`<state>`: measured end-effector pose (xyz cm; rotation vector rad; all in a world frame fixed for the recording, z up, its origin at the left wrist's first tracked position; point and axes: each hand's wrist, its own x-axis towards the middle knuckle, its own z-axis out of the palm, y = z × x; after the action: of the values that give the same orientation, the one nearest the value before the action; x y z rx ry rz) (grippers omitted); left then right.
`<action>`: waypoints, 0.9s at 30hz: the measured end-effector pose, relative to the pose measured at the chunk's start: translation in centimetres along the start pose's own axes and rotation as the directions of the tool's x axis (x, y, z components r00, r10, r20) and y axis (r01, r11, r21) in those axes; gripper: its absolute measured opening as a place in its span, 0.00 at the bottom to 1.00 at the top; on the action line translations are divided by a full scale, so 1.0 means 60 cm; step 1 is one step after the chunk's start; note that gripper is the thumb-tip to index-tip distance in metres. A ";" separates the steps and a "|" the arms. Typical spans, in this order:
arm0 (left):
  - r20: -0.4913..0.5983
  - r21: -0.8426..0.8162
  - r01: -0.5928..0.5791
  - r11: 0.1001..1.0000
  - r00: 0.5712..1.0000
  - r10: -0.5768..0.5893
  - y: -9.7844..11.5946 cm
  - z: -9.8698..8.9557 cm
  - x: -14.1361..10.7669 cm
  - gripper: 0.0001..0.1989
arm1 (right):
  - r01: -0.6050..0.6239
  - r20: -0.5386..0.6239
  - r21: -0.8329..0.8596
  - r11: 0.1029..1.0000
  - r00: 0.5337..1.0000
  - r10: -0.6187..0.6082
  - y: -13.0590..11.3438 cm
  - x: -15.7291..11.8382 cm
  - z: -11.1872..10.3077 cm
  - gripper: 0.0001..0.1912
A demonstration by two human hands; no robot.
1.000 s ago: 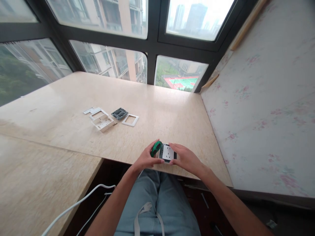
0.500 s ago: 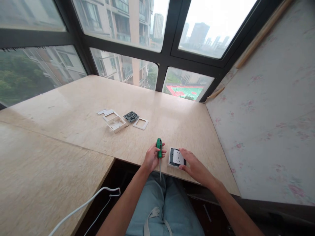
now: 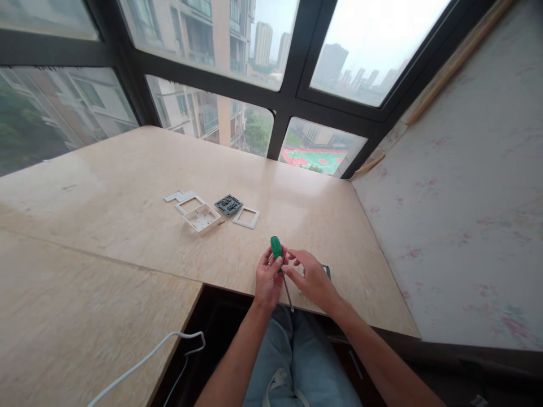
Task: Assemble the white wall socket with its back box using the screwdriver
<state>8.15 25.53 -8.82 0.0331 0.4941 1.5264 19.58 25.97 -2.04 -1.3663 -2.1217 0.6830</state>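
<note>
My left hand (image 3: pixel 268 278) is closed around a screwdriver (image 3: pixel 276 246) with a green handle, whose metal shaft slants down toward the counter's front edge. Close against it is my right hand (image 3: pixel 313 279), thumb and fingers apart, the tips reaching the lower part of the handle. Whether those tips press on it is hard to see. Behind my right hand lies a wall socket (image 3: pixel 326 271), mostly hidden, with only its dark corner showing.
Farther back on the stone counter (image 3: pixel 139 226) lie an open white socket box (image 3: pixel 202 219), a grey socket back (image 3: pixel 229 204), a white frame (image 3: pixel 246 217) and other white plates (image 3: pixel 180 196). A white cable (image 3: pixel 139 367) hangs at the front left. Patterned wall rises at right.
My right hand has left the socket and moved left to the screwdriver. The screwdriver has tilted, its tip swinging right. The view has shifted slightly.
</note>
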 end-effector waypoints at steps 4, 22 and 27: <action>-0.006 -0.019 0.002 1.000 1.000 -0.002 -0.005 -0.003 0.001 0.40 | -0.103 0.007 0.010 0.995 0.995 0.103 -0.012 0.032 0.020 0.22; -0.050 -0.067 0.041 0.997 0.998 -0.045 -0.022 -0.006 0.008 0.34 | -0.308 0.217 -0.129 0.942 0.919 0.330 -0.031 0.122 0.031 0.15; -0.034 -0.154 0.102 0.983 0.994 -0.108 -0.014 -0.002 0.009 0.21 | -0.396 0.258 0.094 0.914 0.896 0.362 -0.016 0.139 0.012 0.17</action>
<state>8.86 25.93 -9.37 -0.1424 0.4050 1.4592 15.47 33.21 -0.65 -1.7092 -1.9420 1.1848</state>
